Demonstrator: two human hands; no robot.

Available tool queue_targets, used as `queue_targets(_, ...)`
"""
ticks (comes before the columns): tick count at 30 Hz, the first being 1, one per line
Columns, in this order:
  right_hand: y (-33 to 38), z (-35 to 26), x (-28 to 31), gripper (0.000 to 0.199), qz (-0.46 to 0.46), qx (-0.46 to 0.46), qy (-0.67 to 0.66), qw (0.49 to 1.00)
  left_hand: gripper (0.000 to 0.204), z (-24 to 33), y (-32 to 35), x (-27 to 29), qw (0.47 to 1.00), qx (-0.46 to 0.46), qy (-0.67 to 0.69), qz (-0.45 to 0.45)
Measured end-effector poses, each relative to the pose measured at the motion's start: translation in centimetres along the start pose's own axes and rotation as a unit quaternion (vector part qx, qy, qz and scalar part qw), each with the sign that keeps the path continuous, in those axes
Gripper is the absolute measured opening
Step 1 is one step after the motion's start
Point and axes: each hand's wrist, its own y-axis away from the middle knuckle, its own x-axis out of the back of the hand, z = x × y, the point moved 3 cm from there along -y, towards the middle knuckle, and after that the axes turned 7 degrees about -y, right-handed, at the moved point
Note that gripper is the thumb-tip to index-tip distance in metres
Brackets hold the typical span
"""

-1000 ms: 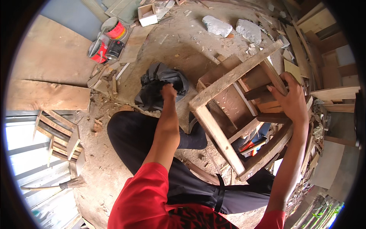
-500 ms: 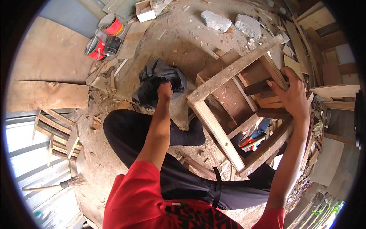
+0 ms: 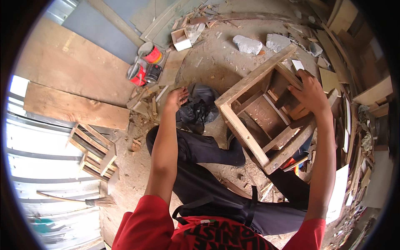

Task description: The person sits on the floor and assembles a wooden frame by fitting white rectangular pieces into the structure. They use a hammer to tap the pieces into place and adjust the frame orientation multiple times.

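Observation:
My right hand (image 3: pixel 312 92) is wrapped over the upper right rail of a rough wooden frame (image 3: pixel 248 135), a box-like piece with open bays and a brown panel inside. The frame stands tilted in front of my right side. Beside the left edge of a crumpled black plastic bag (image 3: pixel 198 114), my left hand (image 3: pixel 176 99) is raised with its fingers loosely apart, and nothing shows in it. The bag lies on the floor beyond my bent left knee.
Red paint cans (image 3: pixel 136 74) and a dark can (image 3: pixel 153 73) stand at the far left, near a small wooden box (image 3: pixel 181 39). Grey stone blocks (image 3: pixel 248 44) lie at the back. A slatted wooden piece (image 3: pixel 93 150) and a broom (image 3: pixel 100 202) are at left. Wood scraps crowd the right.
My left hand has come off the black bag to its left side and opened. My right hand stays on the wooden frame, which has tipped a little. The view has swung left.

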Motion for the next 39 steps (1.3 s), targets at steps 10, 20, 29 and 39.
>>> queue_targets(10,0.0,-0.1,0.3,0.045,-0.007,0.012,-0.014,1.0,0.024,-1.1,4.0,-0.5,0.968,-0.029,-0.192,0.16)
queue_targets(20,-0.2,-0.6,0.9,0.043,-0.007,-0.005,0.005,1.0,0.028,3.3,1.5,-1.3,0.965,-0.114,-0.205,0.117)
queue_targets(29,-0.4,-1.6,0.7,0.046,-0.049,-0.083,0.021,0.995,0.03,-1.5,-3.0,-3.6,0.895,-0.173,-0.385,0.141)
queue_targets(39,-1.1,-2.0,0.3,0.042,-0.07,-0.11,0.04,0.991,0.041,-12.6,-5.1,-8.0,0.77,-0.173,-0.609,-0.075)
